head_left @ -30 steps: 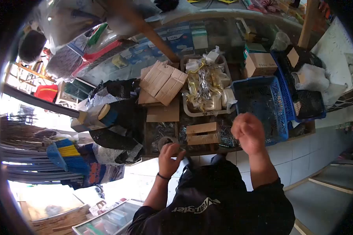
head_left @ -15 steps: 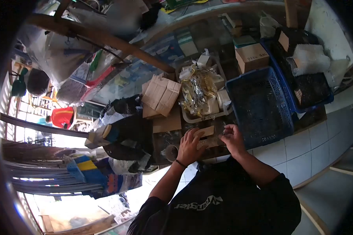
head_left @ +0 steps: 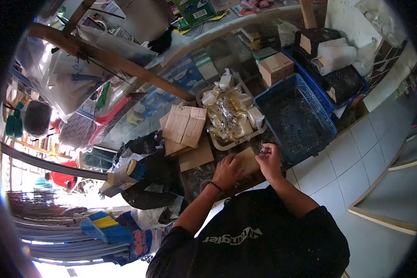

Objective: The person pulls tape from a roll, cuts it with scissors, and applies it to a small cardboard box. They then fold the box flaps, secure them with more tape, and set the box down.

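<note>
A small brown cardboard box (head_left: 249,161) lies at the near edge of the table, between my two hands. My left hand (head_left: 228,173) holds its left side, fingers bent against the cardboard. At the box's right side, my right hand (head_left: 269,162) is closed in a pinch, with a small thin dark thing showing at the fingertips, too small to name. Just beyond is a pale tray (head_left: 224,147) filled with clear and gold plastic-wrapped pieces. Flattened brown cardboard pieces (head_left: 185,125) are stacked to the left of the tray.
An open blue basket (head_left: 295,121) stands right of the tray. Behind it are a closed cardboard box (head_left: 276,68) and another blue basket (head_left: 363,90) with dark and bubble-wrapped packages. A wooden bar (head_left: 125,68) crosses the upper left. A person in red (head_left: 61,178) is far off at left.
The view has shifted, and most things sit further left in it. The box's raised flap now looks flat. My left hand's fingers are lower against the box; my right hand keeps its pinch.
</note>
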Demonstrator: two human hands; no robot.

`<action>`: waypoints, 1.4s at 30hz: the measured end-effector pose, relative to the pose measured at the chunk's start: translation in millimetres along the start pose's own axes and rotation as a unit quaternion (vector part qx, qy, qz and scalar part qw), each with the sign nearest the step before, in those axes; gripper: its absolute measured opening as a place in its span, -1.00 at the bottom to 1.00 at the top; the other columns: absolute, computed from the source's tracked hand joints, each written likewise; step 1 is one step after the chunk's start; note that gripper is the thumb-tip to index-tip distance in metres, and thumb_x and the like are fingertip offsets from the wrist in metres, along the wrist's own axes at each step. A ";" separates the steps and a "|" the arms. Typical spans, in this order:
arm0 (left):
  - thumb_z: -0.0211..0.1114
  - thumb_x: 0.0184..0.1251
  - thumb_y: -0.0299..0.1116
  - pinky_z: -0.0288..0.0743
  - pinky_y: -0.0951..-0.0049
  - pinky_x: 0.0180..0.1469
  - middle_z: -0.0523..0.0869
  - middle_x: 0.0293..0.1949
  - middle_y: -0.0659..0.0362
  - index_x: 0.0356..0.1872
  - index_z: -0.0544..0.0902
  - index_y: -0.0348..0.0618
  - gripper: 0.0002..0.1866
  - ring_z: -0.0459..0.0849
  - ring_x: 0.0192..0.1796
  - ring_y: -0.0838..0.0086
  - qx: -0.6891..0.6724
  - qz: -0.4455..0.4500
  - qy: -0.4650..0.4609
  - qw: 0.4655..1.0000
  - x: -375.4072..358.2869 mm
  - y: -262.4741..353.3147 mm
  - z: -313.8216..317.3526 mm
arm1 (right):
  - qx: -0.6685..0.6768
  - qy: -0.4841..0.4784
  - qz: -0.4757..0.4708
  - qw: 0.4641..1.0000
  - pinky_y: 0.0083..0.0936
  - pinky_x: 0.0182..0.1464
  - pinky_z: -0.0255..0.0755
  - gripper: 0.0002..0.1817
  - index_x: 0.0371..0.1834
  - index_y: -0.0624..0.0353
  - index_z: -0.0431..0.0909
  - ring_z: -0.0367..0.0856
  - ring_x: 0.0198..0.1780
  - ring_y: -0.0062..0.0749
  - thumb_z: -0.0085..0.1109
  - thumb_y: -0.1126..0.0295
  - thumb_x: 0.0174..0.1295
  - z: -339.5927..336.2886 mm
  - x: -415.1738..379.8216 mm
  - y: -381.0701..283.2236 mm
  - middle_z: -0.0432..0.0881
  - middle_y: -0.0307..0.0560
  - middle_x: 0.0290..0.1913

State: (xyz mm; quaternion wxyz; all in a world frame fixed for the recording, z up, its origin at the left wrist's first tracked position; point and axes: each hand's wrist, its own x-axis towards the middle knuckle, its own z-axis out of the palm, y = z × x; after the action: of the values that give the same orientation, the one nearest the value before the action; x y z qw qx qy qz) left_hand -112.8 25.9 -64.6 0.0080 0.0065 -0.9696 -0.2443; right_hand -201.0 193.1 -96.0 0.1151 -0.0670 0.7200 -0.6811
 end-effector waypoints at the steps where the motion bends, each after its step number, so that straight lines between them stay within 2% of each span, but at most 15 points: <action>1: 0.30 0.05 -0.14 0.26 0.10 0.14 0.37 0.14 -0.01 0.13 0.40 0.04 -0.44 0.36 0.17 0.07 0.007 0.004 -0.002 1.000 -1.2 0.1 -0.5 | -0.012 -0.003 -0.002 1.000 -0.37 -0.15 0.40 -0.48 0.02 0.16 0.24 0.44 -0.20 -0.43 0.25 0.55 0.00 -0.3 0.1 -1.0 0.33 -0.06 -0.18; 8: 0.33 0.00 -0.03 0.21 0.06 0.16 0.30 0.19 -0.02 0.19 0.30 -0.02 -0.29 0.33 0.20 0.07 0.026 0.028 0.003 0.999 0.5 8.0 -5.9 | -0.104 -0.005 -0.103 0.989 -0.42 -0.15 0.41 -0.53 -0.02 0.20 0.30 0.44 -0.20 -0.38 0.23 0.59 -0.05 -0.7 -0.2 -3.0 0.35 -0.05 -0.17; 18: 0.36 -0.03 -0.03 0.25 0.05 0.14 0.28 0.21 -0.03 0.25 0.29 0.10 -0.25 0.32 0.21 0.03 -0.007 0.049 -0.014 0.999 11.0 0.7 -3.8 | -0.020 -0.006 -0.037 0.999 -0.57 -0.20 0.40 -0.55 -0.05 0.21 0.32 0.44 -0.21 -0.48 0.17 0.66 -0.07 -0.5 17.0 -0.6 0.39 -0.08 -0.18; 21: 0.34 0.01 0.02 0.28 0.01 0.14 0.28 0.21 -0.06 0.27 0.23 0.05 -0.22 0.34 0.20 -0.01 0.012 0.057 -0.030 0.998 11.8 0.9 -4.8 | 0.000 0.002 0.011 1.000 -0.62 -0.22 0.41 -0.53 -0.04 0.24 0.33 0.47 -0.22 -0.52 0.17 0.69 -0.08 -1.4 16.5 -2.9 0.39 -0.09 -0.16; 24: 0.34 -0.02 -0.02 0.25 0.06 0.14 0.29 0.21 -0.02 0.23 0.33 0.20 -0.30 0.33 0.20 0.04 -0.005 0.035 -0.022 0.999 9.5 5.5 -5.1 | 0.000 -0.001 0.014 1.000 -0.60 -0.22 0.41 -0.54 -0.04 0.23 0.33 0.48 -0.29 -0.53 0.19 0.68 -0.07 -1.6 15.0 -0.2 0.39 -0.10 -0.17; 26: 0.35 -0.02 -0.02 0.24 0.06 0.13 0.29 0.22 -0.01 0.23 0.34 0.27 -0.31 0.34 0.20 0.06 0.001 0.053 0.000 0.999 9.4 2.8 0.2 | 0.000 -0.007 0.002 1.000 -0.59 -0.22 0.41 -0.54 -0.04 0.22 0.33 0.48 -0.32 -0.55 0.20 0.67 -0.06 -1.9 12.6 -4.4 0.40 -0.10 -0.17; 29: 0.36 -0.05 -0.02 0.23 0.06 0.13 0.28 0.23 0.00 0.23 0.35 0.37 -0.30 0.35 0.19 0.07 0.030 0.063 0.015 0.997 9.0 4.7 1.9 | -0.052 -0.016 -0.058 0.997 -0.57 -0.23 0.41 -0.56 -0.05 0.23 0.34 0.49 -0.31 -0.54 0.19 0.67 -0.05 -1.3 9.7 -2.8 0.41 -0.10 -0.18; 32: 0.38 -0.11 -0.04 0.23 0.06 0.12 0.28 0.23 0.02 0.23 0.34 0.45 -0.26 0.35 0.18 0.07 0.050 0.062 0.015 0.997 8.7 5.0 3.4 | -0.152 -0.025 -0.167 0.974 -0.53 -0.25 0.41 -0.57 -0.07 0.22 0.34 0.50 -0.33 -0.46 0.17 0.68 -0.06 0.5 6.9 -14.6 0.41 -0.07 -0.20; 35: 0.40 -0.17 -0.05 0.23 0.08 0.13 0.29 0.23 0.03 0.22 0.36 0.46 -0.24 0.36 0.17 0.08 0.055 0.058 0.025 0.996 8.9 4.1 9.6 | -0.175 -0.036 -0.227 0.957 -0.46 -0.26 0.41 -0.60 -0.12 0.22 0.37 0.51 -0.32 -0.29 0.15 0.70 -0.08 3.6 3.3 -28.0 0.43 -0.04 -0.26; 38: 0.40 -0.19 -0.05 0.23 0.09 0.12 0.30 0.23 0.05 0.20 0.40 0.44 -0.26 0.37 0.17 0.11 0.050 0.055 0.042 0.996 8.8 0.3 13.1 | -0.222 -0.082 -0.235 0.943 -0.33 -0.19 0.40 -0.63 -0.10 0.21 0.36 0.48 -0.26 -0.09 0.11 0.66 -0.03 2.8 2.0 -24.1 0.40 0.03 -0.25; 42: 0.40 -0.20 -0.05 0.24 0.11 0.09 0.32 0.22 0.07 0.16 0.44 0.42 -0.29 0.38 0.16 0.14 0.049 0.045 0.048 0.997 10.2 1.3 15.9 | -0.244 -0.091 -0.256 0.931 -0.25 -0.15 0.39 -0.69 -0.11 0.22 0.37 0.47 -0.19 0.00 0.08 0.63 0.04 3.1 0.8 -26.3 0.42 0.08 -0.22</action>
State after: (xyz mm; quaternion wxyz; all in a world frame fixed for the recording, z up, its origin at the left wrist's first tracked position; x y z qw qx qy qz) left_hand -123.3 34.4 -77.8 0.0648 -0.0253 -0.9783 -0.1949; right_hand -202.6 188.2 -70.1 -0.0176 -0.3369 0.8088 -0.4817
